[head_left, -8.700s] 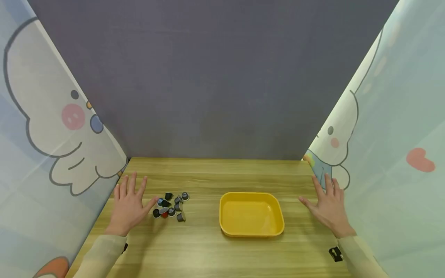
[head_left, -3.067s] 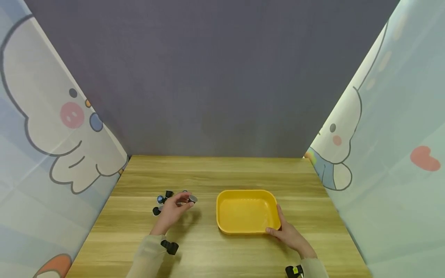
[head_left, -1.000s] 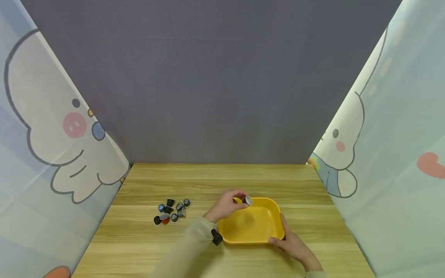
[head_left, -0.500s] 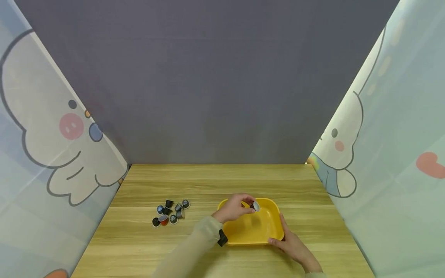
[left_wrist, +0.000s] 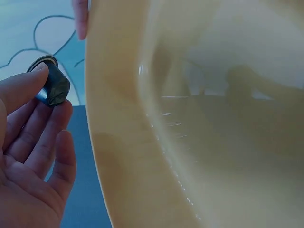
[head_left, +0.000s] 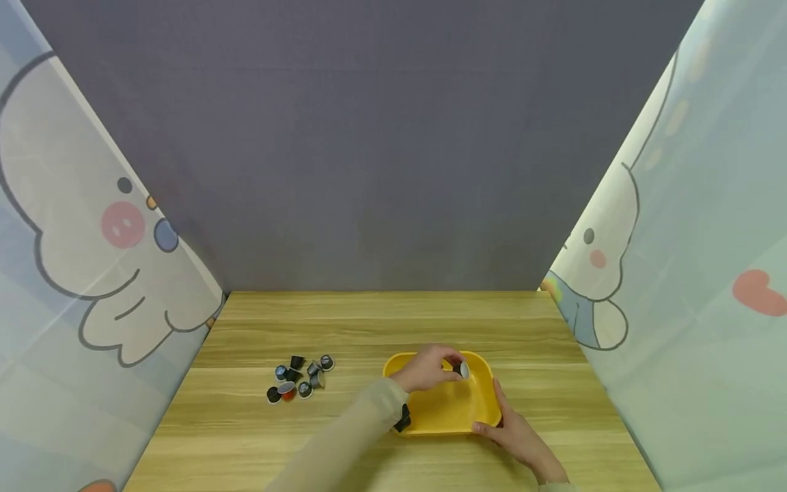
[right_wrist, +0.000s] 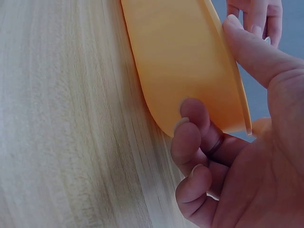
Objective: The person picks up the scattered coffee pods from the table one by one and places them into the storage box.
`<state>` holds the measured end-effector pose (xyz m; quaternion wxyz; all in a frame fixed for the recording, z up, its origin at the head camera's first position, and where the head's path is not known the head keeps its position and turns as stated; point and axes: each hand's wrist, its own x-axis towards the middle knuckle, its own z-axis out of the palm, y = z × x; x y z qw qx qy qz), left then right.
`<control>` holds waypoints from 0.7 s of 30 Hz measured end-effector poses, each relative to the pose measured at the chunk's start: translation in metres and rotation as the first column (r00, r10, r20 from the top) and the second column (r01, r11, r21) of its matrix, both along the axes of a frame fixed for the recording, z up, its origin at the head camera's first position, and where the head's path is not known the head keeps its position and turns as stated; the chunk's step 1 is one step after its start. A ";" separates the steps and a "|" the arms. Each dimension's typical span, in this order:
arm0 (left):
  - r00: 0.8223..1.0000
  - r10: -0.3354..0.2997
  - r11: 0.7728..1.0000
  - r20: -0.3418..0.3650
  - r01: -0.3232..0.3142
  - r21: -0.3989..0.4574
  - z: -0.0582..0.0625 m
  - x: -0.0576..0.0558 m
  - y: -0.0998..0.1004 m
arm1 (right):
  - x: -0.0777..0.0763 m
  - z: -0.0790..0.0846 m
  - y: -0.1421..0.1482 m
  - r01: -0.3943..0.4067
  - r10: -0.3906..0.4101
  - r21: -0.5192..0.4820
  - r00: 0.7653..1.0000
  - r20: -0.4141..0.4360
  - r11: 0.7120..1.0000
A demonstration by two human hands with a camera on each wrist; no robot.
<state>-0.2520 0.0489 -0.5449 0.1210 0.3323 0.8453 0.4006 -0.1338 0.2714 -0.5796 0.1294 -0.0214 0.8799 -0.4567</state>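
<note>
A dark coffee capsule [left_wrist: 54,85] with a pale lid is pinched between the thumb and fingers of my left hand [head_left: 426,369]. In the head view that hand is over the yellow tray [head_left: 455,413], toward its right half. My right hand [head_left: 518,432] holds the tray's near right corner. In the right wrist view its thumb [right_wrist: 251,47] lies along the rim and its curled fingers [right_wrist: 190,142] are against the outer wall. Several more coffee capsules [head_left: 316,380], mostly black and grey with one red, lie in a loose cluster on the table's left part.
The wooden table [head_left: 246,444] ends at a dark grey cloth wall [head_left: 381,150] at the back. Cartoon-printed curtains [head_left: 695,383] close in both sides. My left sleeve [head_left: 350,430] crosses over the table in front of the tray's left end.
From the cluster, my left hand has carried one capsule right to over the tray, edging further right in the last second. My right hand came to the tray's corner earlier and stays there.
</note>
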 end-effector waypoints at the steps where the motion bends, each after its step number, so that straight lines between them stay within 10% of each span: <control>1: 1.000 -0.010 1.000 -0.010 0.010 -0.011 -0.001 -0.001 0.002 | 0.000 0.000 0.000 0.000 0.000 0.000 1.000 -0.002 1.000; 21: 0.993 -0.117 0.979 -0.029 0.110 -0.170 -0.021 -0.016 0.019 | -0.002 -0.002 0.000 0.012 -0.012 0.002 0.999 0.032 1.000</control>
